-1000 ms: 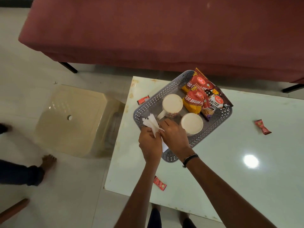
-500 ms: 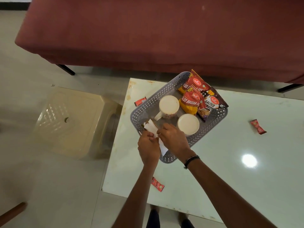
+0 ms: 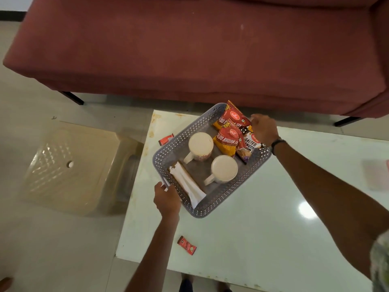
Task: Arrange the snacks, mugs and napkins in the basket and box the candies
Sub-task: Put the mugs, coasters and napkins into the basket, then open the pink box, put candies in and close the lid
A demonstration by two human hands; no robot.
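Note:
A grey perforated basket [image 3: 181,140] sits on the white table [image 3: 263,228]. Inside it are two white mugs [image 3: 200,145] [image 3: 224,168], several red and orange snack packets [image 3: 228,137], and folded white napkins [image 3: 189,186] along its near-left wall. My left hand [image 3: 167,198] grips the basket's near-left rim. My right hand [image 3: 264,128] grips the far-right rim, beside the packets. One red candy [image 3: 187,245] lies on the table near my left forearm, another red candy [image 3: 166,141] lies left of the basket.
A maroon sofa [image 3: 200,49] runs across the far side, close behind the table. A beige plastic stool [image 3: 69,167] stands on the floor to the table's left. A pale pink object [image 3: 376,173] lies at the table's right edge.
Both hands have let go of the napkins, which now lie in the basket. My left hand moved to the near-left rim and my right hand to the far-right rim.

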